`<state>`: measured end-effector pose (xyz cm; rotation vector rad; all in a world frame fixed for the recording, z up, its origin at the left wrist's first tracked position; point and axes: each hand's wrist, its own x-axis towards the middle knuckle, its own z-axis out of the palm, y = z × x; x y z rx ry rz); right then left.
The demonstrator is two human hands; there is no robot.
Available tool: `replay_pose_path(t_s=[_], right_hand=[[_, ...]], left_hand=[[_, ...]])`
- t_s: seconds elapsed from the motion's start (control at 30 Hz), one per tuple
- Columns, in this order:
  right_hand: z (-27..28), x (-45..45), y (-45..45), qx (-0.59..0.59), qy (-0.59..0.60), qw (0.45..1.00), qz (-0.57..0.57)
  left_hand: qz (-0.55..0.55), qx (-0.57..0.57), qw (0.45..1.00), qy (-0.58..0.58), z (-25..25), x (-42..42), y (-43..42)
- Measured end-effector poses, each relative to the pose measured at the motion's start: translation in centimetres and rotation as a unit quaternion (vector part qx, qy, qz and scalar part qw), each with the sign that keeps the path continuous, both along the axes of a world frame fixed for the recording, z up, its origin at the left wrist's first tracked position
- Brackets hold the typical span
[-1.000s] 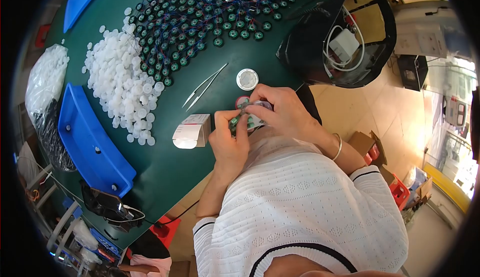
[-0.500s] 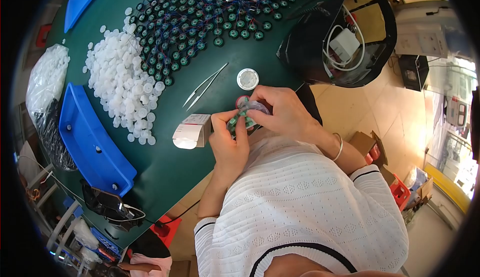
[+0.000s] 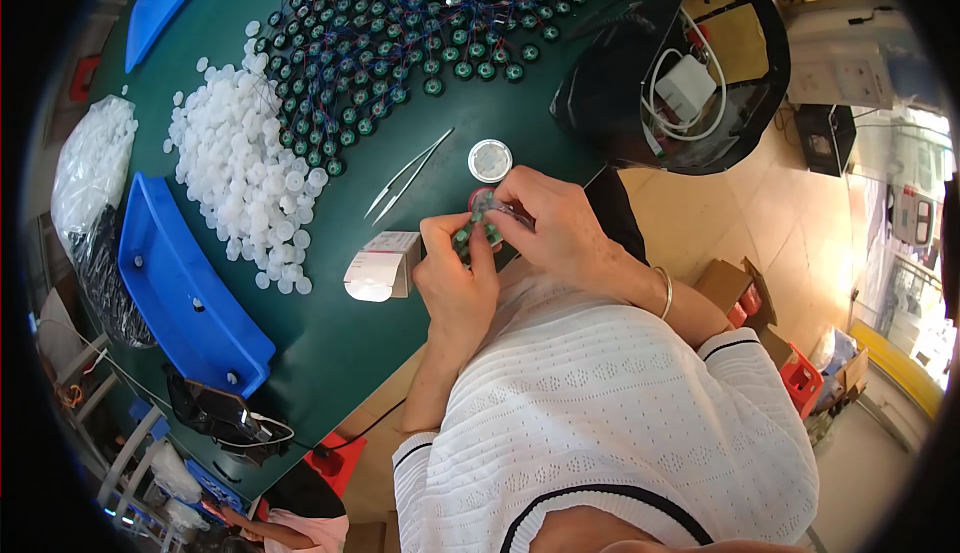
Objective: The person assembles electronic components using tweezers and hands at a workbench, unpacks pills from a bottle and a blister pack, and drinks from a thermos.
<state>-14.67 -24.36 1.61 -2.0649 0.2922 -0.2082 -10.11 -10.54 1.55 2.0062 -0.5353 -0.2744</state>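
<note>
Bin [image 3: 610, 103] holds white cable [image 3: 721, 78]; left fingers [image 3: 484, 259] pinch green parts [image 3: 493, 234].

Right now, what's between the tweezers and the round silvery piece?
Just bare green tabletop between the tweezers and the round silvery piece; the head view shows it.

Quick pass: we've got a smooth green worktop [image 3: 325, 343], glossy blue plastic tray [image 3: 168, 271], translucent white plastic discs [image 3: 235, 143], shiny metal tweezers [image 3: 439, 143]. We read the small box [image 3: 372, 275] as smooth paper card, the bag [image 3: 95, 168] as crinkled, glossy clear plastic, the top [image 3: 610, 403] as textured knit cloth, the bracelet [image 3: 668, 295] as polished metal. Held green pieces [image 3: 461, 238]: too small for us to tell.
</note>
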Motion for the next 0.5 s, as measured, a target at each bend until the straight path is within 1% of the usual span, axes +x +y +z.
replay_pose_path(t_s=[0.07, 0.1, 0.17, 0.37, 0.5], right_hand=[[-0.13, -0.03, 0.10, 0.009, -0.018, 1.000, -0.010], [-0.04, -0.10, 0.01, 0.006, -0.016, 1.000, -0.006], [-0.03, -0.16, -0.08, 0.004, -0.014, 1.000, -0.004], [-0.24, -0.32, -0.19, -0.005, -0.035, 0.999, 0.002], [-0.18, -0.50, -0.41, 0.000, 0.005, 1.000, 0.018]], left_hand=[[0.019, -0.027, 0.998, 0.056, -0.42, -0.10, 0.01], [0.021, -0.026, 0.998, 0.057, -0.66, -0.17, 0.12], [0.017, 0.012, 0.998, 0.051, -1.01, -0.13, 0.31], [0.014, 0.026, 0.999, 0.026, -0.65, -0.02, 0.01], [0.016, 0.031, 0.999, 0.013, -0.95, -0.15, 0.03]])
